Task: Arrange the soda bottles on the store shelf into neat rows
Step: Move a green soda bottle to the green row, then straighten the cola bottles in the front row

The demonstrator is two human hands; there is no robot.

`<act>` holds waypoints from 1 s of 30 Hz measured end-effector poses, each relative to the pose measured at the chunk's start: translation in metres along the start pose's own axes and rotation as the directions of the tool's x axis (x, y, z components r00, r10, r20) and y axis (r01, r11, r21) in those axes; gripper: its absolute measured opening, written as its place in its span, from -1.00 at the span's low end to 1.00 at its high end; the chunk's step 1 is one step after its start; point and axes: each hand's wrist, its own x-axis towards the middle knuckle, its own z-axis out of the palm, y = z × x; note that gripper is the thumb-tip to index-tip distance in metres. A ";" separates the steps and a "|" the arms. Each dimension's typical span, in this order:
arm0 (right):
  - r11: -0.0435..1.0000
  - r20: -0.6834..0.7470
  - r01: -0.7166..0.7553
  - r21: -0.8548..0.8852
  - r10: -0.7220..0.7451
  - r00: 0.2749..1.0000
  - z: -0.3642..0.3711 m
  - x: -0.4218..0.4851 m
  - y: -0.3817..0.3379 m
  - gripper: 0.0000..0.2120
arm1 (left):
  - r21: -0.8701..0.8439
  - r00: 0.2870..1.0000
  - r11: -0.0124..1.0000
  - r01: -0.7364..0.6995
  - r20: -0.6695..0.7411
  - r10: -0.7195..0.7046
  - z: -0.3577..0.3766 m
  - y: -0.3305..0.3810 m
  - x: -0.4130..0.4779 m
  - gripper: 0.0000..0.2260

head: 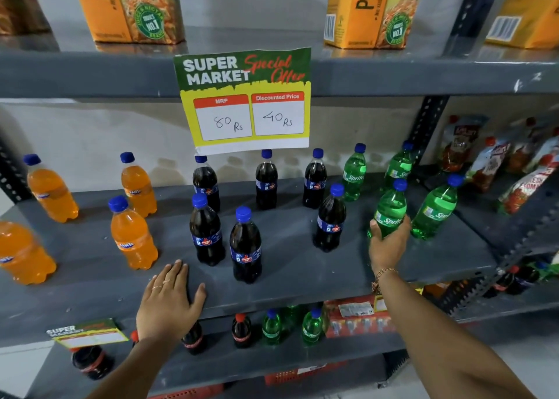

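Note:
On the grey middle shelf [302,280] stand several orange Fanta bottles [133,235] at the left, several dark cola bottles [245,247] in the middle and several green Sprite bottles [435,208] at the right, all with blue caps. My right hand [388,241] is wrapped around the lower part of one upright Sprite bottle [390,206] near the shelf's right front. My left hand [169,300] lies flat on the shelf's front edge, fingers spread, holding nothing, just in front of the nearest cola bottles.
A price sign [246,99] hangs from the upper shelf over the back cola bottles. Juice cartons [133,8] stand on the shelf above. Sauce pouches [496,162] fill the neighbouring shelf at the right. More bottles [272,327] stand on the shelf below.

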 end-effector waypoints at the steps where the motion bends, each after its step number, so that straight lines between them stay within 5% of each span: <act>1: 1.000 0.010 0.003 -0.001 -0.003 1.000 0.000 0.002 0.002 -0.34 | 0.001 1.000 1.000 0.001 0.000 -0.001 0.000 0.000 0.000 -0.22; 7: 0.991 0.010 -0.067 0.113 0.066 0.998 0.000 -0.017 0.001 -0.28 | -0.006 1.000 1.000 0.007 0.004 -0.007 -0.002 0.002 -0.001 -0.22; 11: 0.978 -0.082 0.106 0.180 -0.092 0.992 0.012 -0.085 -0.026 -0.35 | -0.010 1.000 1.000 0.007 0.006 -0.007 -0.003 0.002 -0.001 -0.22; 15: 0.938 0.306 0.217 0.271 -0.298 0.904 0.035 -0.155 -0.052 -0.35 | -0.029 1.000 1.000 0.004 0.013 -0.004 -0.004 0.002 -0.001 -0.21; 19: 0.966 0.623 0.204 0.162 -0.260 0.738 0.061 -0.187 -0.065 -0.20 | -0.025 1.000 1.000 -0.007 0.027 0.008 -0.004 0.000 -0.001 -0.18; 30: 0.987 0.564 -0.066 0.145 -0.028 0.825 0.073 -0.156 -0.060 -0.52 | -0.091 1.000 0.996 0.000 0.023 0.002 -0.006 0.003 -0.001 -0.30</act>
